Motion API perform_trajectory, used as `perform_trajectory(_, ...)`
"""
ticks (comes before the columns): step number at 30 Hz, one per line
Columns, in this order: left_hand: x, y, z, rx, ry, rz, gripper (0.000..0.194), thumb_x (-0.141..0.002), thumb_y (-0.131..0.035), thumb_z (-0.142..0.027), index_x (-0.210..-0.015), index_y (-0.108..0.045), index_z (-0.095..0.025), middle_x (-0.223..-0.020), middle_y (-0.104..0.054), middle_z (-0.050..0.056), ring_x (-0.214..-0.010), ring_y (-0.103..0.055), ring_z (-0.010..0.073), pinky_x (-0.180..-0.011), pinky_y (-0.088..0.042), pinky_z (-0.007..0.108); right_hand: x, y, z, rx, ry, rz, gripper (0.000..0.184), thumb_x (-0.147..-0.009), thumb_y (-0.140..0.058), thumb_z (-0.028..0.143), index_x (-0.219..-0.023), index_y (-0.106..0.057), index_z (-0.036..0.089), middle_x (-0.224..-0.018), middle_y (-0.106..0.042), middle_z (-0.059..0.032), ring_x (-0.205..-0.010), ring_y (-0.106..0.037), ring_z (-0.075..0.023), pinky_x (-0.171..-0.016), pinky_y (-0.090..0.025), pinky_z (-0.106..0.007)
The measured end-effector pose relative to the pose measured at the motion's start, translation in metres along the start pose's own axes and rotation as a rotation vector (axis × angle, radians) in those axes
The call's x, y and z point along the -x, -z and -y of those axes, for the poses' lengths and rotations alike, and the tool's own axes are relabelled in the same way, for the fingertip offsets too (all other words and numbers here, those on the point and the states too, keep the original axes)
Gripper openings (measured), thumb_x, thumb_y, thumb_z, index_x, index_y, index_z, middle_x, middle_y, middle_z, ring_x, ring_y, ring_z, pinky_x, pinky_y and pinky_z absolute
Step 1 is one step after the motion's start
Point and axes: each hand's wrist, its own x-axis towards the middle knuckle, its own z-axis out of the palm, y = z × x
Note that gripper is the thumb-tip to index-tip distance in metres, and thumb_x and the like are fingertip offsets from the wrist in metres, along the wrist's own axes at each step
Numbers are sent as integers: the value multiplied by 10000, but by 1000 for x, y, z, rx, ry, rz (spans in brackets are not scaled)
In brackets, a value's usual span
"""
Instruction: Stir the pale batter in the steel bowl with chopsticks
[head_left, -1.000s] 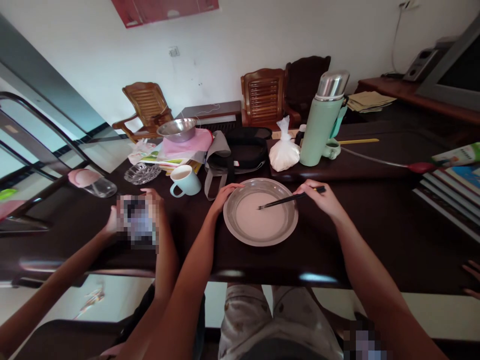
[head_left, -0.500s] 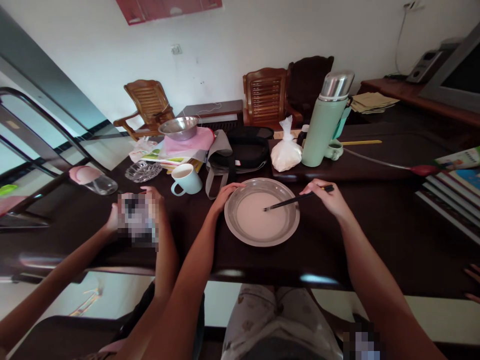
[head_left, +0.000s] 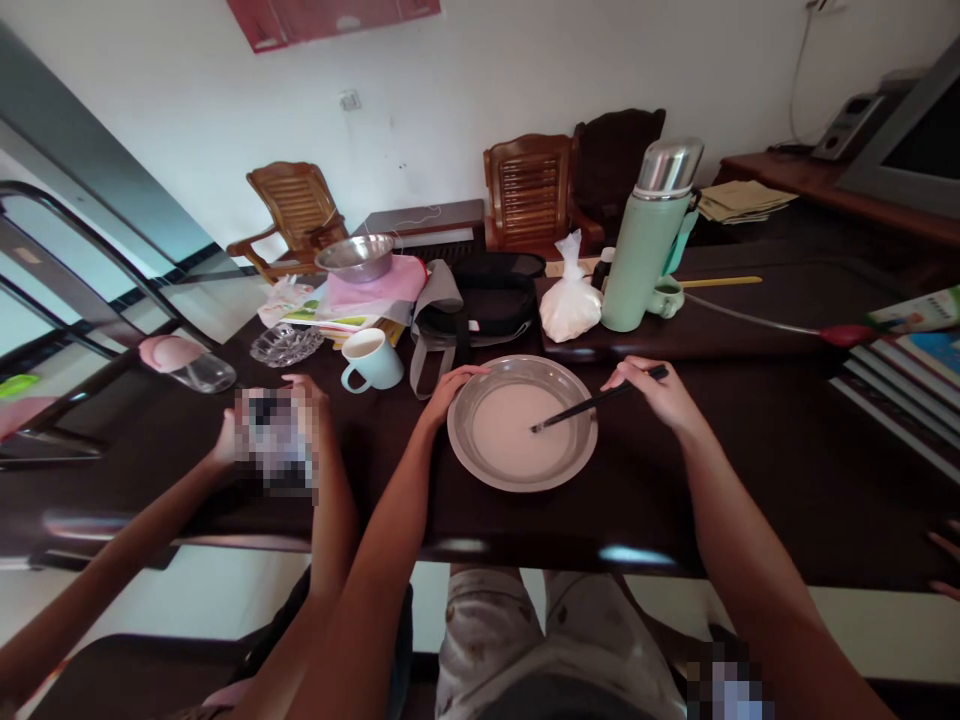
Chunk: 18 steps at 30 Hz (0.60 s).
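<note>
A round metal bowl [head_left: 469, 465] holding a pale, milky liquid [head_left: 517, 425] sits on the dark table in front of me. My left hand [head_left: 448, 393] holds the bowl's far left rim, its fingers over the edge. Above the right rim, my right hand [head_left: 651, 388] is closed around black chopsticks [head_left: 581, 407]. They slant down to the left, and their tips reach the liquid. Behind the bowl stand a tied plastic bag of white powder [head_left: 571, 305] and a green thermos [head_left: 646, 255] with a steel cap.
At left, another person's hands [head_left: 311, 400] hold a blurred-out object. A light blue mug [head_left: 373, 360], a glass ashtray [head_left: 285, 345] and a black bag [head_left: 495, 300] stand nearby. Stacked books [head_left: 900, 400] lie at right, where someone's fingers [head_left: 946, 560] show at the edge.
The chopstick tips have moved slightly right and toward me in the liquid. My left hand keeps its place on the bowl's rim. My legs have shifted a little under the table.
</note>
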Motion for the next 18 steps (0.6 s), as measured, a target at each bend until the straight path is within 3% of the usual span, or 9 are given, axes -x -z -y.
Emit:
perform_trajectory(7,0,-2,1,23,24,2,299,-755,-515,-286,-917,-723,-144,-1037,-683,69,-970,-585,214,-877,-412,290,2,-18,5,-4,72,148,330,-864,-545,494,-760,-698,221,-831,-714,-41,-840,-645,-221,-796,-465,-334)
perform_trajectory(11,-1,-2,2,14,31,-6,291,-755,-512,-279,-907,-721,-143,-1021,-685,67,-967,-586,213,-876,-414,293,0,-3,1,34,30,-40,355,-852,-558,510,-699,-691,218,-760,-703,-41,-771,-635,-219,-798,-457,-351)
perform_trajectory(13,0,-2,0,-2,15,-1,289,-758,-513,-282,-902,-722,-142,-1016,-686,68,-978,-582,215,-887,-410,294,0,5,0,3,8,-59,377,-845,-563,518,-650,-678,216,-717,-693,-41,-739,-633,-218,-794,-457,-354)
perform_trajectory(18,0,-1,-2,-2,6,1,290,-755,-509,-270,-901,-727,-145,-1023,-688,66,-985,-581,216,-896,-408,298,2,-12,6,-19,34,197,341,-868,-546,484,-718,-694,216,-784,-705,-39,-796,-649,-217,-795,-464,-340)
